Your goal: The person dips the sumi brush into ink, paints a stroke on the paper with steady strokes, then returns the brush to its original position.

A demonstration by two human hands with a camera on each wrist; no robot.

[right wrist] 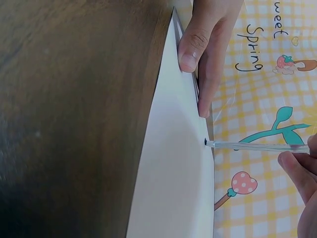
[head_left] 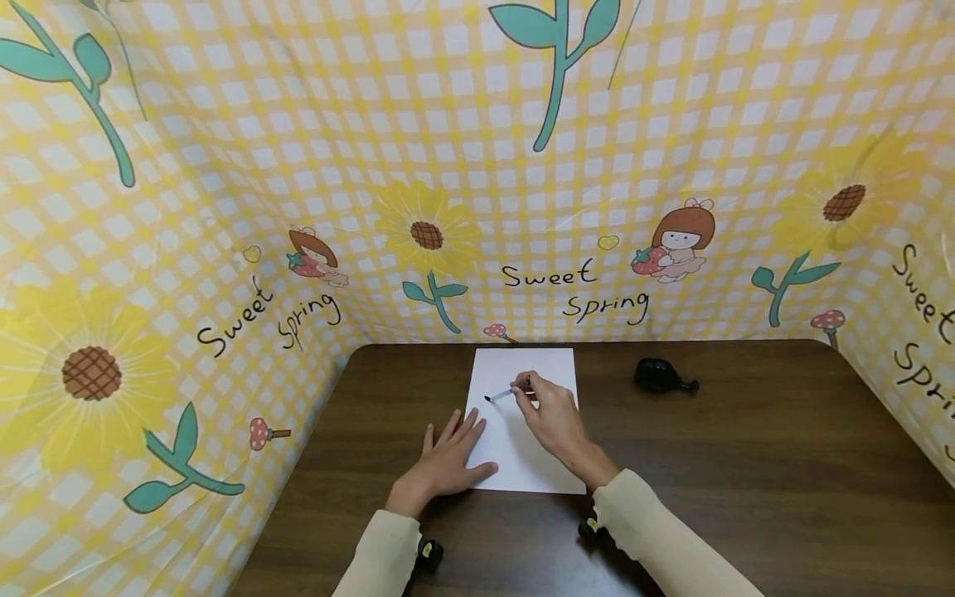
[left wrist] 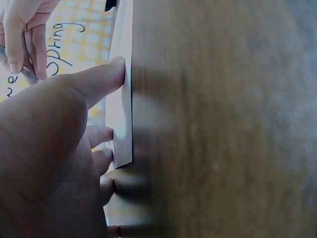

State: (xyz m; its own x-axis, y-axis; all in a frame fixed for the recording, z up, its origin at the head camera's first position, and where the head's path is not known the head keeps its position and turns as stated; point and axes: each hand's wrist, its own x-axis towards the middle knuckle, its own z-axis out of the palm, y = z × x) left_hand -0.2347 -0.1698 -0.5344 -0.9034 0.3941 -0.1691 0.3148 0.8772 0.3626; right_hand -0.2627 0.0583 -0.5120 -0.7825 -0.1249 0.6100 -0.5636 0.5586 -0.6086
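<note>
A white sheet of paper point(head_left: 533, 456) lies on the brown table. My right hand point(head_left: 550, 414) pinches a slim pen point(head_left: 502, 395) with a clear barrel and a dark tip. In the right wrist view, the pen point(right wrist: 257, 146) slants across the far side of the sheet point(right wrist: 173, 163), its tip right at the paper's surface. My left hand point(head_left: 448, 460) rests with spread fingers at the sheet's left edge. Its thumb and some fingertips lie on the paper point(left wrist: 124, 114) in the left wrist view, while the other fingers reach past the edge onto the wood.
To the right of the sheet, a black rounded object point(head_left: 656, 376) with a narrow neck lies on the wooden table point(head_left: 746, 473). A yellow checked cloth point(head_left: 492, 207) with flowers and lettering hangs behind the table and along both sides.
</note>
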